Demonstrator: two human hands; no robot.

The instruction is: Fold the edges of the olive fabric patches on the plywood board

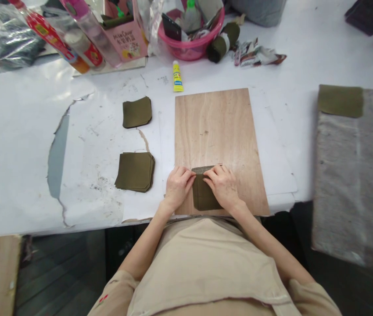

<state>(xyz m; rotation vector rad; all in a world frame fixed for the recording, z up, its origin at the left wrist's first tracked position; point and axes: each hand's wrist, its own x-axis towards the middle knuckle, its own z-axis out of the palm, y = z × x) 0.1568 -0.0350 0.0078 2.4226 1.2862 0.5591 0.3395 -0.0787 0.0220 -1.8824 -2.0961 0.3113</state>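
Observation:
An olive-green fabric piece point(204, 198) lies flat near the front edge of a wooden board point(217, 127). My left hand point(179, 186) pinches the piece's upper left corner between closed fingers. On its upper right part rests my right hand point(222, 184), fingers pressed together on the top edge and covering that side. A greyish strip shows along the top edge between the hands. Left of the board are two stacks of similar green pieces, a smaller one point(137, 112) farther back and a larger one point(134, 171) nearer.
A yellow glue tube point(177, 77) lies behind the board. Farther back stand bottles point(96, 37), a pink box point(129, 41) and a pink basket point(186, 49), beside a green roll point(222, 42). At the right, a grey slab point(354, 184) carries another green piece point(340, 101).

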